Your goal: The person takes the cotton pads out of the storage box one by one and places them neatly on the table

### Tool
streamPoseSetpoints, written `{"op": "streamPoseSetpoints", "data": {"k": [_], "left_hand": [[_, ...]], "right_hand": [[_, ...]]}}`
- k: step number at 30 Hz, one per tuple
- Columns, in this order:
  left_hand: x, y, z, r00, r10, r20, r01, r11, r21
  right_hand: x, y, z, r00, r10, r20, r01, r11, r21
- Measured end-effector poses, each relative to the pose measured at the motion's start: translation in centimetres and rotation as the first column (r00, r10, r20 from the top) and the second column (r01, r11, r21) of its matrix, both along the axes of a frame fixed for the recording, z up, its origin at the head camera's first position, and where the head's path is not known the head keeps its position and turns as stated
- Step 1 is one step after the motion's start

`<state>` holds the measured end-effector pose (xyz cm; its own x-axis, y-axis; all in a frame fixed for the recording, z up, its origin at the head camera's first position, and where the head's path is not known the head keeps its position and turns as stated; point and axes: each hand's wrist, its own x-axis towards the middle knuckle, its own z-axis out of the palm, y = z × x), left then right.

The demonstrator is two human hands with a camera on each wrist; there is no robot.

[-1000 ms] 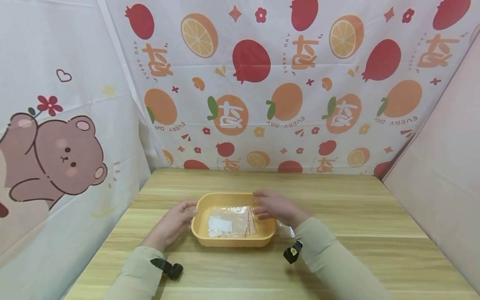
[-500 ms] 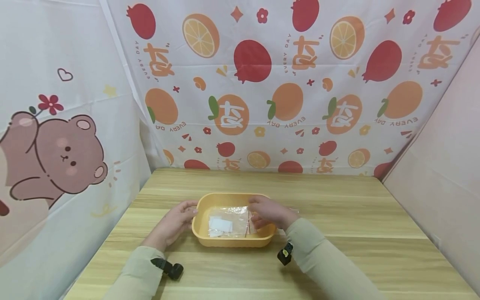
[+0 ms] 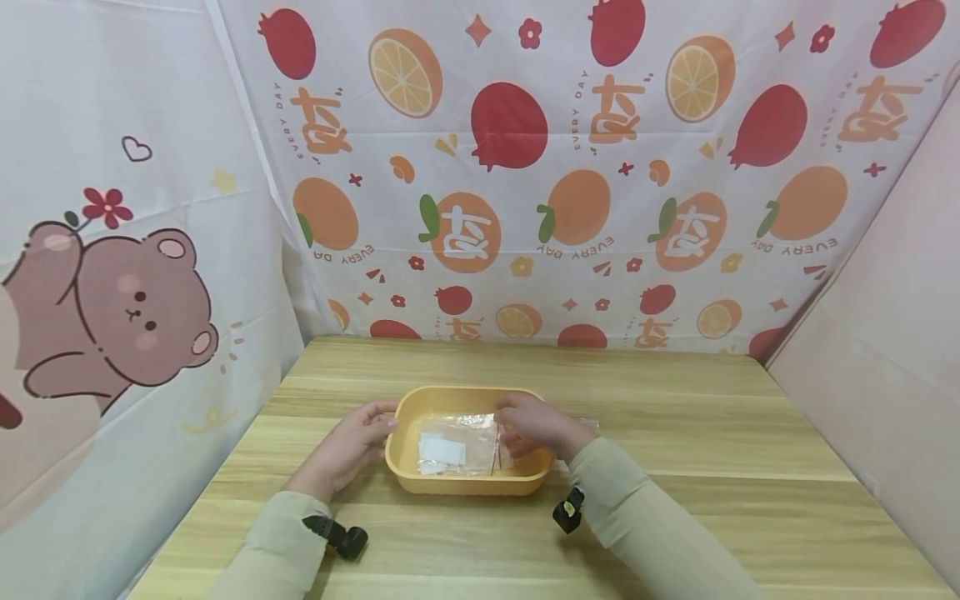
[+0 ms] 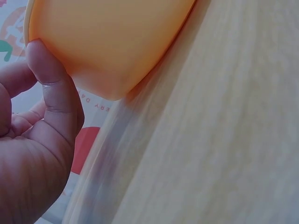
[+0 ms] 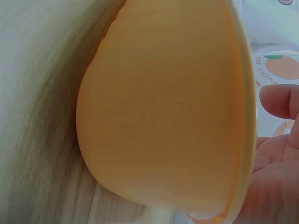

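Observation:
A shallow yellow plastic tray (image 3: 405, 454) holds clear zip bags (image 3: 476, 450) with red seal lines and white labels (image 3: 442, 450). My left hand (image 3: 352, 442) is at the tray's left end, its thumb (image 4: 49, 70) against the outer wall near the rim. The right hand (image 3: 536, 425) reaches over the right rim, with bent fingers at the sealed ends of the bags. In the right wrist view the tray wall (image 5: 163, 112) hides those fingertips; I cannot tell whether they pinch a bag.
Another clear bag (image 3: 588, 422) shows on the wooden table (image 3: 675, 417) right of the tray, partly covered by the right wrist. Printed cloths hang behind (image 3: 510, 125) and at the left side (image 3: 247, 275).
The right hand has moved left from the right rim in over the bags, covering part of their seal ends. The left hand and the tray have stayed put.

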<state>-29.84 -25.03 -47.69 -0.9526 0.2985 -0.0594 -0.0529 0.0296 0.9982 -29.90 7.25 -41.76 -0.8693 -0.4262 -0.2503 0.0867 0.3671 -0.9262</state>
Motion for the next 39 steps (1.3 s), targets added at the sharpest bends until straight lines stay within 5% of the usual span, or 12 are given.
{"op": "streamPoseSetpoints", "data": {"k": [30,39], "left_hand": [[0.18,0.02,0.2,1.0,0.019,0.01,-0.018,0.999,-0.027],[0.13,0.02,0.19,1.0,0.01,0.01,-0.01,1.0,-0.021]], "right_hand": [[0.27,-0.86,-0.49,0.993,-0.072,-0.09,0.073,0.997,0.005],[-0.07,-0.96,-0.65,0.995,-0.093,0.028,0.095,0.989,-0.113]]}}
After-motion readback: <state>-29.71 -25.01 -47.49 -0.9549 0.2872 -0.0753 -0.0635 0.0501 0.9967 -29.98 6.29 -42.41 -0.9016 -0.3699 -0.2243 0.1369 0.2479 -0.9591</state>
